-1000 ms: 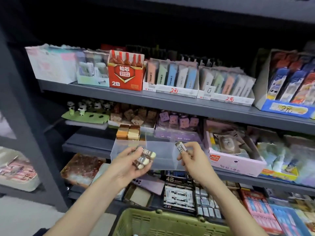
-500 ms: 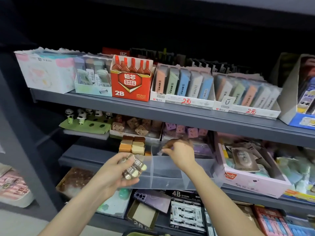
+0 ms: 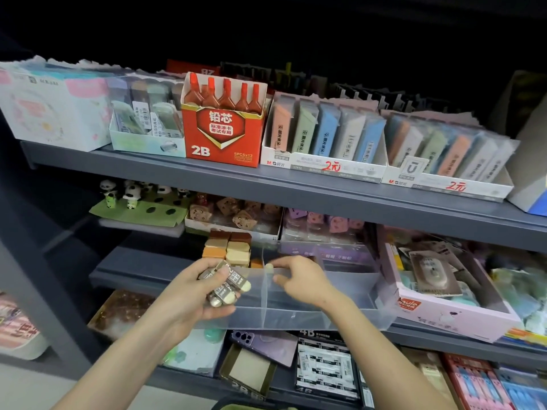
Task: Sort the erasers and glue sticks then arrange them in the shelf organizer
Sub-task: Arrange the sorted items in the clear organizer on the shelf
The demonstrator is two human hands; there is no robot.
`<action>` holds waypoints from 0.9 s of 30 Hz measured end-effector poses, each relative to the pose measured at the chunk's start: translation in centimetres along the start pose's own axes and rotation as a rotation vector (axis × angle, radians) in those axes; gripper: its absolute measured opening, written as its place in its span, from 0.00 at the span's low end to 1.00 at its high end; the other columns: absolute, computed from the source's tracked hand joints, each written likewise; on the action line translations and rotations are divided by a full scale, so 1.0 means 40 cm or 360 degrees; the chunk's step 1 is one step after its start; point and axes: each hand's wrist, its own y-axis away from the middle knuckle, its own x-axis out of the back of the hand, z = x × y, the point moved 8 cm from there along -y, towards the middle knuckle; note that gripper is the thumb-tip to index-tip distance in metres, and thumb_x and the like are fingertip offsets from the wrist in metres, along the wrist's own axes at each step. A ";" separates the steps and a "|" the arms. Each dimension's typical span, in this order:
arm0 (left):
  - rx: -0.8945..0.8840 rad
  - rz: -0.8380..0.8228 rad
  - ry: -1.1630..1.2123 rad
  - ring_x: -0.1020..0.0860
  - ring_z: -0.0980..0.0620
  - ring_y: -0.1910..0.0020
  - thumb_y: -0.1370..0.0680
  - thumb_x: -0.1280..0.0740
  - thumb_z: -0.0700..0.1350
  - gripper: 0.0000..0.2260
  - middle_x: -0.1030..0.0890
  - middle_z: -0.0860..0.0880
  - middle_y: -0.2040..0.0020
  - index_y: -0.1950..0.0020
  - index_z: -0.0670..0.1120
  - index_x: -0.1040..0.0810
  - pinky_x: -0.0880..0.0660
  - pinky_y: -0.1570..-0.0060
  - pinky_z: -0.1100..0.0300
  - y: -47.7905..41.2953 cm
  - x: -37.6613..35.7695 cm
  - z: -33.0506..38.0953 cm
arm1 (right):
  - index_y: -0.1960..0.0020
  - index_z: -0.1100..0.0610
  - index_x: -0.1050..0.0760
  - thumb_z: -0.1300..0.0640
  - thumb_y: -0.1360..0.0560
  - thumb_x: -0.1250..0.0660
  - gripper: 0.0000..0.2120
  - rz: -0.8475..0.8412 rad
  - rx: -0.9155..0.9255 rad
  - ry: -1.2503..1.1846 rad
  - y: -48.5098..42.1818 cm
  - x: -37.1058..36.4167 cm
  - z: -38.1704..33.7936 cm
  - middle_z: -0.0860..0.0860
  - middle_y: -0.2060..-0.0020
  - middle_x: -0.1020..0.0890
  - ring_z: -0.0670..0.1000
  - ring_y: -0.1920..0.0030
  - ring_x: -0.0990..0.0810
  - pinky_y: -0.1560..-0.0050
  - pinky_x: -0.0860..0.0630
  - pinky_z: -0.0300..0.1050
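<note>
"2B" on red box (image 3: 223, 134); "M&G" on tray (image 3: 322, 165)

The right grip (image 3: 302, 281) has been carried from in front of the clear organizer (image 3: 296, 318) to over its central divider, fingertips reaching just past it. The single eraser formerly held up in plain sight can no longer be made out there.

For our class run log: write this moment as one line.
left hand: holds wrapped erasers | right hand: over clear organizer, grip unclear | organizer: on middle shelf
</note>
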 end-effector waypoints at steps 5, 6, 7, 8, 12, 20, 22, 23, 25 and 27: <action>-0.0021 -0.0081 0.0009 0.16 0.45 0.57 0.26 0.32 0.46 0.12 0.16 0.39 0.52 0.44 0.44 0.23 0.22 0.69 0.59 0.005 -0.021 0.011 | 0.31 0.51 0.30 0.53 0.23 0.36 0.21 0.0045 0.0010 0.0037 0.001 0.007 -0.001 0.49 0.35 0.24 0.51 0.34 0.27 0.35 0.33 0.45; -0.0019 -0.0094 0.0011 0.16 0.45 0.57 0.26 0.32 0.46 0.13 0.16 0.39 0.52 0.44 0.43 0.23 0.23 0.69 0.60 0.006 -0.027 0.012 | 0.30 0.51 0.31 0.53 0.23 0.36 0.21 0.0049 0.0001 0.0034 0.002 0.010 -0.001 0.49 0.35 0.24 0.52 0.35 0.27 0.35 0.32 0.45; -0.0014 -0.0102 0.0020 0.17 0.45 0.58 0.26 0.32 0.45 0.13 0.17 0.39 0.51 0.44 0.43 0.23 0.23 0.70 0.60 0.007 -0.031 0.011 | 0.30 0.51 0.32 0.52 0.23 0.36 0.22 0.0046 -0.0010 0.0028 0.002 0.013 0.001 0.49 0.36 0.23 0.52 0.36 0.26 0.37 0.32 0.44; -0.0009 -0.0106 0.0036 0.17 0.45 0.58 0.25 0.32 0.45 0.12 0.17 0.38 0.51 0.43 0.43 0.23 0.23 0.70 0.60 0.007 -0.034 0.010 | 0.30 0.50 0.32 0.52 0.24 0.36 0.22 0.0044 -0.0017 0.0019 0.003 0.016 0.001 0.49 0.37 0.22 0.52 0.37 0.25 0.38 0.32 0.44; 0.0017 -0.0144 0.0094 0.17 0.47 0.61 0.25 0.33 0.45 0.11 0.17 0.37 0.52 0.43 0.43 0.24 0.23 0.72 0.61 0.010 -0.048 0.006 | 0.31 0.48 0.32 0.54 0.24 0.36 0.22 0.0099 -0.0029 -0.0023 0.021 0.048 -0.004 0.45 0.40 0.21 0.50 0.38 0.25 0.32 0.36 0.47; -0.0032 -0.0179 0.0127 0.20 0.53 0.68 0.32 0.29 0.49 0.15 0.17 0.45 0.61 0.48 0.44 0.22 0.25 0.75 0.64 0.016 -0.070 0.010 | 0.48 0.46 0.20 0.50 0.27 0.30 0.08 0.0180 0.0311 -0.0746 0.156 0.054 -0.138 0.42 0.60 0.17 0.39 0.58 0.22 0.56 0.27 0.32; -0.0044 -0.0205 0.0113 0.20 0.53 0.68 0.33 0.29 0.49 0.14 0.17 0.46 0.62 0.50 0.45 0.21 0.25 0.74 0.64 0.017 -0.079 0.012 | 0.50 0.48 0.20 0.55 0.26 0.30 0.06 0.0191 0.0247 -0.0910 0.164 0.042 -0.137 0.46 0.60 0.17 0.43 0.60 0.22 0.55 0.24 0.37; -0.0042 -0.0221 0.0127 0.19 0.52 0.66 0.33 0.29 0.49 0.14 0.17 0.46 0.61 0.50 0.45 0.20 0.25 0.74 0.63 0.018 -0.082 0.012 | 0.51 0.49 0.19 0.58 0.26 0.30 0.06 0.0213 0.0179 -0.1074 0.166 0.041 -0.124 0.46 0.60 0.17 0.43 0.60 0.21 0.54 0.24 0.37; -0.0026 -0.0255 0.0173 0.17 0.46 0.61 0.33 0.29 0.48 0.15 0.16 0.43 0.58 0.49 0.45 0.21 0.24 0.75 0.62 0.022 -0.088 0.010 | 0.51 0.51 0.20 0.61 0.27 0.30 0.07 0.0288 0.0062 -0.1328 0.171 0.041 -0.092 0.46 0.60 0.17 0.42 0.59 0.21 0.54 0.23 0.35; -0.0007 -0.0232 0.0240 0.16 0.43 0.58 0.33 0.29 0.46 0.16 0.16 0.42 0.57 0.47 0.43 0.22 0.24 0.75 0.63 0.025 -0.085 0.006 | 0.51 0.51 0.20 0.62 0.27 0.29 0.08 0.0462 -0.0003 -0.1374 0.173 0.064 -0.055 0.45 0.61 0.17 0.40 0.60 0.22 0.55 0.24 0.33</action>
